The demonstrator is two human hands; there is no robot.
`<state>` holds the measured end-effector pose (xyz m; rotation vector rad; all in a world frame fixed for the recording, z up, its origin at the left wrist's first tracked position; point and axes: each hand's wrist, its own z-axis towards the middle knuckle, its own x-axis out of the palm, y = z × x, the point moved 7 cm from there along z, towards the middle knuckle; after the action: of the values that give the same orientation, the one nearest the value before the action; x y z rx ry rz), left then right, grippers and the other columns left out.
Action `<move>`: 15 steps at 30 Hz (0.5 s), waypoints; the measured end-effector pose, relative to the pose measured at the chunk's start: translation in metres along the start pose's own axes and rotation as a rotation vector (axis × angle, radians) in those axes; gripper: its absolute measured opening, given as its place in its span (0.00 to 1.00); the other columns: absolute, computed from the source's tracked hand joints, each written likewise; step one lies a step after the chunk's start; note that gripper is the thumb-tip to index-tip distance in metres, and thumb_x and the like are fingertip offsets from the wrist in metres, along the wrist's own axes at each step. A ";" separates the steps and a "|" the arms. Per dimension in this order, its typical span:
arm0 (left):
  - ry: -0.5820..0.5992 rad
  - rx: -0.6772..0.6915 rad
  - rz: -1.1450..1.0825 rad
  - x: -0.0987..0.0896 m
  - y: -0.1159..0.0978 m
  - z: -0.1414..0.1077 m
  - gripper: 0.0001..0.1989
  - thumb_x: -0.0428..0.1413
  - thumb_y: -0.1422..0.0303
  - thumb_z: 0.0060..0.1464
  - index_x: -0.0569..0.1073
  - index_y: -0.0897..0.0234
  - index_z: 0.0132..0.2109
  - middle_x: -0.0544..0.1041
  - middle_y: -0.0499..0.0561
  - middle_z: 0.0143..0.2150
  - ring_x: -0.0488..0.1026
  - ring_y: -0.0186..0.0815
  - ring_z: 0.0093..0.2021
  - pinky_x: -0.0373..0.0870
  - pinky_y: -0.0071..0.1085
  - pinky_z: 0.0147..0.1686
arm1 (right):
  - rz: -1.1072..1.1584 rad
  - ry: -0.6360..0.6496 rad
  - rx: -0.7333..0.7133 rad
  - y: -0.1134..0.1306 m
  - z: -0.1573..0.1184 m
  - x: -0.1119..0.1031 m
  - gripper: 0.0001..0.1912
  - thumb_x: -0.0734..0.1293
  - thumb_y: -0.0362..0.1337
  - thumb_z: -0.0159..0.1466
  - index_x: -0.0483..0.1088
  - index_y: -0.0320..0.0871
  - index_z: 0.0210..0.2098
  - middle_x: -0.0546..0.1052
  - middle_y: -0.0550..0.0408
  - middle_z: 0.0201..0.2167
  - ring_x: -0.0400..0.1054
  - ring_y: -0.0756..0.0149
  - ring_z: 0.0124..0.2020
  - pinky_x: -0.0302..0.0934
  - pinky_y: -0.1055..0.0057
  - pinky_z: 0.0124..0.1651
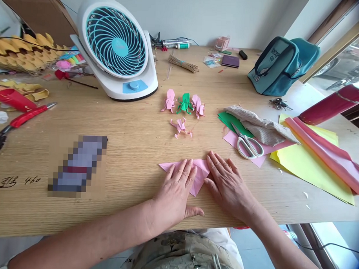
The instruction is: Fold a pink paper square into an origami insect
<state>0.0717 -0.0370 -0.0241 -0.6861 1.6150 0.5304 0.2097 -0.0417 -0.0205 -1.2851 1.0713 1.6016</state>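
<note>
So upper left of the frame there's a white fan (115, 47) on the bench (132, 129). Lower middle, left hand (173, 193) is flat, thumb stuck out, fingertips on a folded pink paper (199, 175). Just above that, 4 little folded figures (185, 103), 3 pink and 1 green. Right hand (229, 187) is flat too, fingers slightly spread, touching the paper's right end. White-handled scissors (250, 148) right of centre, teal bag (273, 69) upper right.

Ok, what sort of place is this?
Likely a craft workspace, perhaps at home or in a small workshop: there's a folded pink sheet, small paper figures and scissors.
</note>
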 end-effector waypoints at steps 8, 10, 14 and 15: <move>-0.003 0.026 -0.052 -0.008 0.006 0.007 0.54 0.45 0.35 0.53 0.50 0.74 0.72 0.46 0.63 0.74 0.45 0.55 0.73 0.48 0.52 0.69 | 0.285 -0.074 0.006 -0.022 0.049 -0.030 0.18 0.59 0.40 0.71 0.68 0.39 0.56 0.75 0.41 0.51 0.69 0.53 0.52 0.63 0.55 0.56; -0.009 0.034 -0.052 -0.006 0.006 0.006 0.54 0.44 0.35 0.53 0.49 0.75 0.72 0.45 0.63 0.74 0.44 0.56 0.73 0.48 0.53 0.68 | 0.265 -0.056 -0.013 -0.022 0.057 -0.028 0.12 0.63 0.37 0.68 0.71 0.40 0.48 0.75 0.44 0.44 0.70 0.54 0.47 0.64 0.57 0.52; -0.013 0.046 -0.046 0.001 0.005 0.003 0.55 0.42 0.34 0.53 0.47 0.76 0.72 0.42 0.64 0.75 0.42 0.56 0.74 0.47 0.53 0.68 | 0.291 -0.013 0.074 -0.027 0.057 -0.020 0.08 0.71 0.36 0.59 0.69 0.43 0.36 0.72 0.51 0.35 0.68 0.58 0.38 0.63 0.63 0.44; -0.019 0.045 -0.042 0.002 0.004 0.003 0.55 0.41 0.34 0.53 0.47 0.76 0.72 0.42 0.63 0.75 0.41 0.56 0.74 0.46 0.53 0.69 | 0.322 -0.005 0.105 -0.028 0.054 -0.019 0.08 0.71 0.36 0.59 0.68 0.43 0.34 0.72 0.52 0.34 0.67 0.59 0.37 0.62 0.64 0.42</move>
<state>0.0707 -0.0321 -0.0267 -0.6779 1.5867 0.4672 0.2227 0.0173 0.0011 -1.0782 1.3958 1.7534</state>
